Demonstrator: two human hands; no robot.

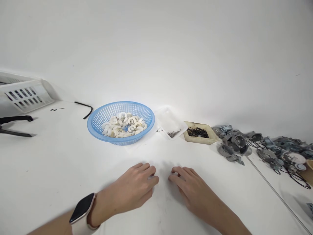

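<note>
Currently I see white tabletop (53, 169) stretching between both hands and the row of containers ahead. Beyond my left hand (137, 186), that room ends at the rim of the blue basket (91, 128), which holds white curved pieces (132, 128). Just right of it sits the white tray (168, 118) with thin metal pins, then the cream tray (200, 140) of black rings. Farther right, grey metal parts (238, 142) crowd the side, with a dark seam (276, 192) slanting toward me; at far left, black handles (17, 119) jut in.

Palm down, my left hand has its fingers loosely bent, its wrist wearing a watch (82, 207). My right hand (192, 189) is also half curled, near the left but apart. Their undersides are hidden, so I cannot tell whether either pinches anything or how firmly they meet the table.
</note>
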